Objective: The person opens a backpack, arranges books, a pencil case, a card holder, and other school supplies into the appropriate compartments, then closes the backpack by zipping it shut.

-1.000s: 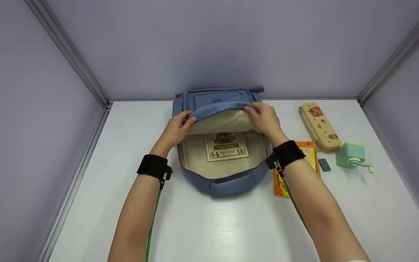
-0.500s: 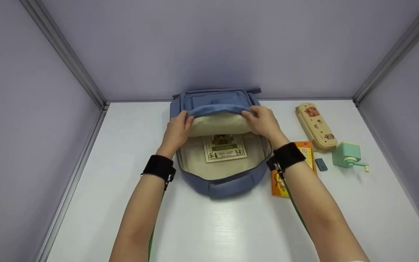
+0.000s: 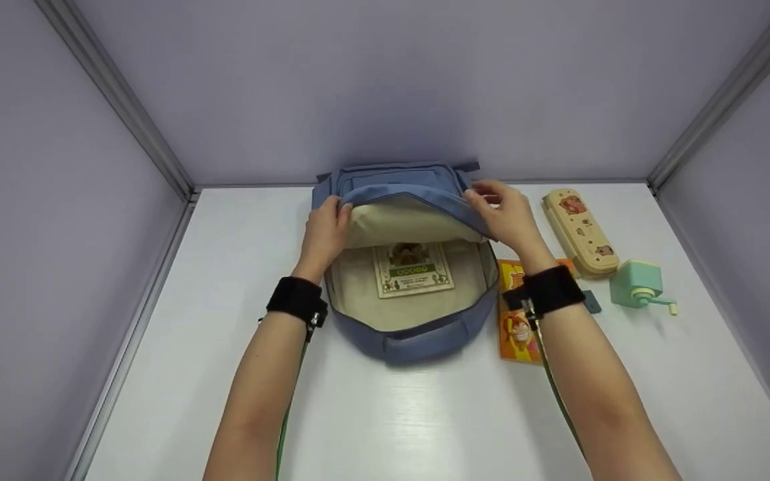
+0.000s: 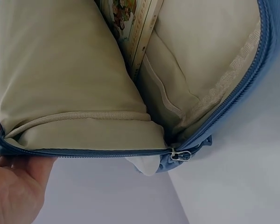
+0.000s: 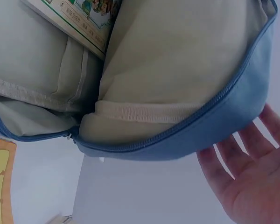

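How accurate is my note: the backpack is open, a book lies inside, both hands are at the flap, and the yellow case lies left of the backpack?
One slip: the yellow case lies right of the backpack, as the head view shows. The rest holds: backpack open, book inside, left hand and right hand at the flap.

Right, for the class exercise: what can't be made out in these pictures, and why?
Book, head view: far end hidden by the raised flap; smallest print too small to read.
Orange booklet, head view: partly covered by the right wristband.
Dark block, head view: partly hidden behind the same arm.
Left hand, left wrist view: cut off by the left and bottom edges.
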A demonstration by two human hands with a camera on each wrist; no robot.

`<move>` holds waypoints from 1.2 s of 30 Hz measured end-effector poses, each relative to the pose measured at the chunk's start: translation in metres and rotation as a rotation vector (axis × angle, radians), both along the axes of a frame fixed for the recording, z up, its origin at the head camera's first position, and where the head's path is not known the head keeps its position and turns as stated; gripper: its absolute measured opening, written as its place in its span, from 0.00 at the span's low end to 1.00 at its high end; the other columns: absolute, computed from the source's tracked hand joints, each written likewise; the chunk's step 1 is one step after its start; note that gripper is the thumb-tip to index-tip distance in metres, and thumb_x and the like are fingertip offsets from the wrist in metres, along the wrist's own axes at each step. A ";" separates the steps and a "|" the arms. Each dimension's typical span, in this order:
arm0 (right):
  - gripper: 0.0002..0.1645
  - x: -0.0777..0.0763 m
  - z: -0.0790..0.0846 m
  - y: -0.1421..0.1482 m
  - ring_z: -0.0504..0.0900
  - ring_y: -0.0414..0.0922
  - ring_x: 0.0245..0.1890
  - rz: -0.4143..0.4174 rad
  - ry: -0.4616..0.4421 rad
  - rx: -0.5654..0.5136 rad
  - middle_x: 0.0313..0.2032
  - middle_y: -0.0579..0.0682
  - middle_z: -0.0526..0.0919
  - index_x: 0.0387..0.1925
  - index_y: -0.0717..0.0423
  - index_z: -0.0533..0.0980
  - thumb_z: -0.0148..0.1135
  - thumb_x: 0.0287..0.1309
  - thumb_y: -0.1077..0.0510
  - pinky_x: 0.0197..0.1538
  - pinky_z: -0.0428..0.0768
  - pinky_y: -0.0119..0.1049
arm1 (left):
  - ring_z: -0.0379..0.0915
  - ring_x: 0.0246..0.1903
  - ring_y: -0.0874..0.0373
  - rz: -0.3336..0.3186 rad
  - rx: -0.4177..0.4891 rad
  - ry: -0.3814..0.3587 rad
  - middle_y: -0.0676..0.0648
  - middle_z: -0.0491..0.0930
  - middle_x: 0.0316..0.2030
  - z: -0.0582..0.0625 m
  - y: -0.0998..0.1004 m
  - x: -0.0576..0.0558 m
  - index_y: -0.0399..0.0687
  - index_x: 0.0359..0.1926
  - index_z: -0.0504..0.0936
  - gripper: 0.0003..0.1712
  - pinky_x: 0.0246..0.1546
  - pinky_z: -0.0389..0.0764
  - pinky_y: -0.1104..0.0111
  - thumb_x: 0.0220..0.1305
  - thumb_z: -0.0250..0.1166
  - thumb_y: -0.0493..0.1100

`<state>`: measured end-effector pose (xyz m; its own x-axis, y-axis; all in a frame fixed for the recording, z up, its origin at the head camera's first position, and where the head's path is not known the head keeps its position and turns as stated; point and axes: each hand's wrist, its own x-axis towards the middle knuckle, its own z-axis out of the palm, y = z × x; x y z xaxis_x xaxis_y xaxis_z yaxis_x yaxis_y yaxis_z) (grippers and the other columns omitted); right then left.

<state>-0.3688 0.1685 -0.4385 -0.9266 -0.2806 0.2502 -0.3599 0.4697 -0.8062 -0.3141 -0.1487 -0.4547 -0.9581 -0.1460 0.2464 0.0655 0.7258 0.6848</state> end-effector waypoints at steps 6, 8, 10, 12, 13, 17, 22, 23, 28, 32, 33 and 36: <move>0.24 0.001 -0.016 0.031 0.76 0.61 0.55 -0.202 0.033 -0.098 0.58 0.65 0.74 0.65 0.63 0.68 0.50 0.74 0.56 0.58 0.71 0.54 | 0.71 0.26 0.51 0.019 0.001 0.004 0.45 0.72 0.25 0.000 0.003 0.002 0.37 0.44 0.75 0.16 0.31 0.73 0.58 0.78 0.50 0.46; 0.24 0.002 -0.026 0.041 0.74 0.62 0.56 -0.248 0.020 -0.087 0.59 0.67 0.72 0.66 0.64 0.66 0.50 0.74 0.58 0.57 0.71 0.54 | 0.70 0.25 0.52 0.024 0.003 0.001 0.46 0.71 0.24 0.000 0.004 0.002 0.37 0.43 0.75 0.16 0.30 0.72 0.58 0.78 0.49 0.46; 0.26 0.005 -0.037 0.051 0.73 0.63 0.57 -0.291 -0.012 -0.055 0.60 0.68 0.70 0.68 0.64 0.64 0.50 0.73 0.59 0.57 0.70 0.55 | 0.70 0.25 0.51 0.030 0.003 0.005 0.46 0.71 0.25 0.000 0.004 0.002 0.37 0.43 0.75 0.16 0.31 0.72 0.57 0.78 0.49 0.46; 0.29 0.008 -0.048 0.060 0.71 0.64 0.58 -0.339 -0.071 0.005 0.60 0.70 0.68 0.68 0.65 0.62 0.52 0.72 0.57 0.57 0.70 0.56 | 0.71 0.26 0.51 0.035 0.003 0.008 0.46 0.72 0.26 0.000 0.005 0.001 0.37 0.43 0.75 0.16 0.32 0.73 0.56 0.77 0.50 0.46; 0.30 0.010 -0.053 0.065 0.70 0.64 0.59 -0.357 -0.109 0.033 0.61 0.71 0.66 0.69 0.65 0.61 0.53 0.72 0.56 0.57 0.69 0.56 | 0.71 0.27 0.50 0.037 0.004 0.009 0.45 0.73 0.26 0.000 0.005 0.001 0.37 0.43 0.75 0.16 0.33 0.74 0.56 0.77 0.50 0.46; 0.38 0.021 -0.070 0.080 0.65 0.66 0.61 -0.416 -0.277 0.161 0.61 0.73 0.61 0.70 0.66 0.57 0.59 0.67 0.53 0.58 0.67 0.58 | 0.72 0.28 0.49 0.044 0.012 0.007 0.44 0.73 0.27 0.002 0.006 0.001 0.38 0.42 0.75 0.15 0.34 0.74 0.55 0.77 0.50 0.46; 0.47 0.033 -0.088 0.093 0.63 0.67 0.61 -0.464 -0.444 0.299 0.62 0.74 0.60 0.68 0.70 0.56 0.68 0.58 0.52 0.61 0.65 0.59 | 0.70 0.27 0.50 0.051 0.015 0.007 0.44 0.71 0.27 0.003 0.006 0.003 0.37 0.41 0.74 0.15 0.33 0.73 0.56 0.77 0.50 0.46; 0.49 0.035 -0.092 0.095 0.63 0.67 0.61 -0.475 -0.479 0.327 0.62 0.75 0.59 0.69 0.70 0.54 0.70 0.56 0.52 0.61 0.64 0.60 | 0.70 0.28 0.50 0.052 0.014 0.008 0.44 0.71 0.27 0.003 0.006 0.003 0.37 0.41 0.74 0.15 0.33 0.73 0.56 0.77 0.50 0.46; 0.55 0.046 -0.108 0.103 0.64 0.70 0.58 -0.493 -0.601 0.474 0.60 0.75 0.58 0.69 0.71 0.53 0.72 0.53 0.47 0.57 0.66 0.64 | 0.70 0.28 0.49 0.058 0.008 0.005 0.44 0.70 0.26 0.002 0.006 0.002 0.37 0.42 0.74 0.15 0.33 0.73 0.55 0.77 0.50 0.46; 0.54 0.054 -0.114 0.107 0.69 0.66 0.51 -0.471 -0.627 0.539 0.54 0.74 0.64 0.65 0.74 0.57 0.72 0.53 0.44 0.50 0.72 0.59 | 0.71 0.28 0.49 0.062 0.007 -0.002 0.44 0.72 0.27 0.003 0.007 0.003 0.36 0.44 0.75 0.16 0.34 0.73 0.55 0.77 0.51 0.46; 0.53 0.056 -0.114 0.108 0.69 0.65 0.48 -0.463 -0.629 0.551 0.52 0.74 0.65 0.64 0.75 0.59 0.72 0.52 0.43 0.48 0.72 0.58 | 0.71 0.28 0.49 0.061 0.006 -0.004 0.43 0.73 0.27 0.003 0.007 0.003 0.36 0.45 0.75 0.16 0.34 0.73 0.55 0.77 0.51 0.46; 0.49 0.061 -0.112 0.111 0.72 0.61 0.41 -0.431 -0.633 0.603 0.45 0.70 0.69 0.58 0.76 0.65 0.72 0.51 0.42 0.41 0.74 0.53 | 0.72 0.27 0.50 0.058 0.004 -0.015 0.43 0.75 0.28 0.003 0.008 0.004 0.36 0.48 0.76 0.17 0.32 0.73 0.57 0.78 0.50 0.47</move>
